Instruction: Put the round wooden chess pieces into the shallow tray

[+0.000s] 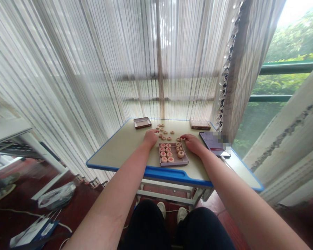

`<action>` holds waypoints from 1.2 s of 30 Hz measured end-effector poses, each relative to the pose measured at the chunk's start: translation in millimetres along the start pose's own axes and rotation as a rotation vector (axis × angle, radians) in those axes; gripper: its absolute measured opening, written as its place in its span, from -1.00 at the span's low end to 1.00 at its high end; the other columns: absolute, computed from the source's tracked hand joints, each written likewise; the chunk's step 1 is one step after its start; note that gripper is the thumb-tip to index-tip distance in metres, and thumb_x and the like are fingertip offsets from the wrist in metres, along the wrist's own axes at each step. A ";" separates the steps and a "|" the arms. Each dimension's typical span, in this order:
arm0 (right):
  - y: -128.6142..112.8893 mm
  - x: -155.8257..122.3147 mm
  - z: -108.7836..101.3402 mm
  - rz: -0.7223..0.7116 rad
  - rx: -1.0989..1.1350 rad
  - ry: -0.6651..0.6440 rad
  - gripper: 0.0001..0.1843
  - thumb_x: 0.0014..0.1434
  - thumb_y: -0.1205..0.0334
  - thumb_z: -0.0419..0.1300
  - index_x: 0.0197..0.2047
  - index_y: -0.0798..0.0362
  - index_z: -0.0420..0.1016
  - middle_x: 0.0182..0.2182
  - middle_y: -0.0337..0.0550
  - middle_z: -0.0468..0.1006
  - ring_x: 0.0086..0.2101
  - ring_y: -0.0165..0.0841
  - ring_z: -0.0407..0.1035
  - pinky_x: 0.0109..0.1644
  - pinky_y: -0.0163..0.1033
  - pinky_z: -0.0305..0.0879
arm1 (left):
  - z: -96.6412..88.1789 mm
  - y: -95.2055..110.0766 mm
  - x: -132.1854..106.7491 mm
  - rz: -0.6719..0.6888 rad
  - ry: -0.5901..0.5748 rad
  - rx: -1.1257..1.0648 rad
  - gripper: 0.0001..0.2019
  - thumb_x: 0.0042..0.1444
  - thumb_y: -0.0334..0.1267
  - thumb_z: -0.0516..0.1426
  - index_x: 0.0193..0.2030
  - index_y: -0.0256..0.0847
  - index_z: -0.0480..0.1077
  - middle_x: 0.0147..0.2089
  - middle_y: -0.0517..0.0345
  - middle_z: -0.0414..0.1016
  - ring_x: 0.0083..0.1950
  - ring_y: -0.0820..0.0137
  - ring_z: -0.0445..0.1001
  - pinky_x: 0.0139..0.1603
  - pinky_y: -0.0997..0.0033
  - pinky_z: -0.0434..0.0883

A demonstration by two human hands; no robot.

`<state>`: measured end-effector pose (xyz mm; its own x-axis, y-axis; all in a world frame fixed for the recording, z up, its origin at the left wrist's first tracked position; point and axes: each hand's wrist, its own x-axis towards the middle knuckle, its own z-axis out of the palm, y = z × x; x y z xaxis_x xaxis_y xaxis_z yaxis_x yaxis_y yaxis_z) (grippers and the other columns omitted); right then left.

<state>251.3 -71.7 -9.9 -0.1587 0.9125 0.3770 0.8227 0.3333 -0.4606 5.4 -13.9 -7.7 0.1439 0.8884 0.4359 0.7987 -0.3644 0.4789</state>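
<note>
On the table, a shallow box (175, 163) holds round wooden Chinese chess pieces, red-marked in the two left columns and dark-marked (181, 153) on the right. My left hand (150, 137) is left of the loose pieces, fingers stretched toward them. Its fingertips are close to a piece (160, 135); whether they touch is too small to tell. Just beyond the box's right corner, my right hand (191, 141) has its fingertips at the edge of a Chinese chess piece (178, 139). Several more pieces (165, 132) lie scattered between the hands.
A box lid or empty tray (142, 123) sits at the table's far left, and a flat brown box (199, 124) at the far right. A tablet (215, 144) lies beside my right forearm. Sheer curtains (135, 69) hang behind the blue-edged table (112, 152).
</note>
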 end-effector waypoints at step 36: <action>-3.9 -0.9 -1.6 -0.021 -0.007 -0.005 -0.57 -0.04 0.54 -0.04 -0.16 0.05 0.46 -0.22 -0.11 0.47 -0.23 -0.38 0.30 -0.08 -0.31 0.18 | -0.6 2.8 -1.5 0.002 -0.064 0.114 -0.59 -0.06 -0.48 -0.02 -0.04 -0.26 0.39 0.00 0.03 0.42 0.03 0.36 0.33 0.12 0.40 0.19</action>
<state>249.1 -74.2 -7.2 -0.1788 0.9066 0.3823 0.8230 0.3508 -0.4468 7.0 -16.4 -6.6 0.1794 0.9052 0.3852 0.8589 -0.3350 0.3874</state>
